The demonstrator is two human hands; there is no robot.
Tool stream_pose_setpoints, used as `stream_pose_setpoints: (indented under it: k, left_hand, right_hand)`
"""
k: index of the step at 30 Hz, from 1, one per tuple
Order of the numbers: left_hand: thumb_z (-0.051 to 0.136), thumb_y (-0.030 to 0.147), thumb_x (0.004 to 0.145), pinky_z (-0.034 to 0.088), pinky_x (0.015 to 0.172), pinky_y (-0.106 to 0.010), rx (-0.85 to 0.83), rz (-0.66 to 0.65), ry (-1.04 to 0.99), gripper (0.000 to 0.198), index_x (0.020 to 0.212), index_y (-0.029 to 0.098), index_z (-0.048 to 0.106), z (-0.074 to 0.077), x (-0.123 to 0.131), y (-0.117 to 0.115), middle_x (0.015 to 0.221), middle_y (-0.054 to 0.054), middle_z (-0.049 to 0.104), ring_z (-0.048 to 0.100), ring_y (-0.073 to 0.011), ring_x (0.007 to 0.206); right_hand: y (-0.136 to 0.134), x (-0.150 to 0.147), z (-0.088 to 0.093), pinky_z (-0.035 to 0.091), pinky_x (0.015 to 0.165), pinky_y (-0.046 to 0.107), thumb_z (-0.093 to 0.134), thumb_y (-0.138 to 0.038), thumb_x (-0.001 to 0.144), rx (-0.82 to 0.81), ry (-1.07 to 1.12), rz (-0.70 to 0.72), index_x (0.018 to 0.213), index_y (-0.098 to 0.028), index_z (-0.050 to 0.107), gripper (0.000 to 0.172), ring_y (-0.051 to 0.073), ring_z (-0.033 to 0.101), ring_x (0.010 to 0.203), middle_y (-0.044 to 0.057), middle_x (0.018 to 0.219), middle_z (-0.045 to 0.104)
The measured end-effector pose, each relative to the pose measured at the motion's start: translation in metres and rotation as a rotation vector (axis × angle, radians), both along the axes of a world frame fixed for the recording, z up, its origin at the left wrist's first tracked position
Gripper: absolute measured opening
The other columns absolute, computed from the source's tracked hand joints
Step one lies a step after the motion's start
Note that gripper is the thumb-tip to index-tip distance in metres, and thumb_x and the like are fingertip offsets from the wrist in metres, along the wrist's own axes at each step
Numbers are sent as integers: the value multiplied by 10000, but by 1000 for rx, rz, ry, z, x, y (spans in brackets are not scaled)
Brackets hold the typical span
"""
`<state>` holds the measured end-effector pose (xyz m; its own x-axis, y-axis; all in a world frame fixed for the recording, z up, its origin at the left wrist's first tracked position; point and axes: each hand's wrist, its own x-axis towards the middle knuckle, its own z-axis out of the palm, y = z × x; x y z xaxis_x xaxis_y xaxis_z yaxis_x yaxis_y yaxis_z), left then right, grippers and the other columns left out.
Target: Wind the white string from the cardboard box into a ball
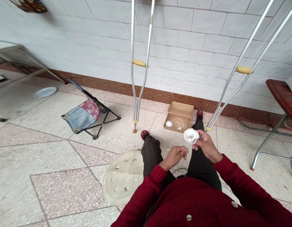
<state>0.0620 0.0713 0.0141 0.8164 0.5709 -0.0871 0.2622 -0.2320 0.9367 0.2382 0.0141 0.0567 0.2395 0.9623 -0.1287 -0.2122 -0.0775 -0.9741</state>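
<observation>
A ring-shaped coil of white string (191, 136) is gripped at its right side by my right hand (205, 145), above my lap. Just below and left of the coil, my left hand (174, 156) pinches a strand of the string that runs down from it. On the floor beyond my hands lies an open cardboard box (180, 108), its lid tipped back toward the wall. Inside it is a ball of white string (169, 124), with a loose strand looping to the right across the box bottom.
Two metal crutches with yellow grips, a middle one (139, 63) and a right one (243, 70), lean on the tiled wall. A folding stool (83, 116) stands at left, near a pale plate (45, 92). A round cream lid with holes (124, 178) lies beside my leg. A brown chair (281, 94) is at right.
</observation>
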Motion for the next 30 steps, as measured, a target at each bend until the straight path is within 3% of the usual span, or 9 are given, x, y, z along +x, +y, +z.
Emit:
stream_pose_setpoints:
  k: [2, 4, 8, 13, 15, 19, 22, 27, 30]
  left_hand:
    - [442, 346, 920, 387, 607, -218, -32, -39, 11, 427, 563, 166, 593, 0, 1, -15, 574, 7, 597, 511, -123, 561]
    - [446, 337, 917, 369, 586, -217, -13, -66, 46, 424, 548, 171, 573, 7, -3, -19, 554, 15, 579, 498, -119, 545]
    - [457, 298, 905, 350, 589, -230, 164, -14, 121, 368, 581, 176, 583, 27, -22, 1, 575, 12, 585, 512, -131, 567]
    - [517, 349, 895, 395, 769, -276, 302, -23, 78, 334, 618, 191, 618, 30, -29, 29, 621, -12, 613, 550, -168, 657]
    - [502, 386, 909, 408, 776, -276, 215, -42, 17, 327, 695, 192, 657, 24, -25, 30, 698, -27, 652, 579, -184, 722]
    - [443, 425, 941, 432, 748, -262, -6, -20, -71, 391, 791, 162, 690, 13, -20, 20, 787, -38, 679, 595, -182, 767]
    - [441, 438, 944, 435, 751, -262, -80, -3, -84, 426, 764, 154, 703, 9, -24, 12, 765, -35, 681, 593, -173, 747]
    - [474, 428, 924, 441, 820, -276, -127, 281, -151, 392, 791, 149, 715, 1, -36, 15, 830, -52, 713, 613, -188, 820]
    - [505, 416, 891, 463, 757, -267, -74, 459, -111, 334, 918, 154, 711, -6, -43, 31, 796, -35, 727, 626, -184, 766]
  right_hand:
    - [17, 13, -2, 396, 428, 219, 683, -254, 698, 22, -107, -140, 912, -211, 517, 274, 117, 531, 466, -48, 657, 590]
    - [27, 21, -14, 394, 456, 218, 636, -207, 690, 20, -349, -163, 916, -210, 540, 246, 117, 528, 509, -38, 710, 600]
    - [17, 16, -42, 397, 529, 211, 575, -68, 595, -7, -658, 83, 818, -204, 614, 264, 115, 521, 595, -33, 748, 612]
    - [-14, 5, -38, 384, 411, 197, 640, -131, 651, -262, -220, 646, 933, -198, 594, 294, 104, 517, 424, -71, 597, 575]
    - [-18, 6, -25, 396, 400, 193, 700, -181, 658, -267, 1, 703, 968, -184, 585, 330, 105, 543, 429, -47, 638, 620]
    - [-15, 13, 1, 339, 369, 170, 754, -171, 616, -141, 288, 404, 1066, -218, 567, 490, 85, 523, 421, -45, 676, 648]
    - [-6, 19, 13, 397, 428, 196, 779, -194, 601, -82, 404, 200, 1059, -231, 602, 492, 88, 527, 463, -40, 690, 652]
    - [12, 19, 24, 496, 582, 234, 833, -209, 554, -81, 482, -3, 931, -225, 674, 409, 119, 604, 645, -2, 820, 695]
    - [9, 17, 33, 471, 521, 224, 823, -212, 569, -76, 469, 24, 894, -224, 676, 357, 109, 572, 570, -8, 748, 680]
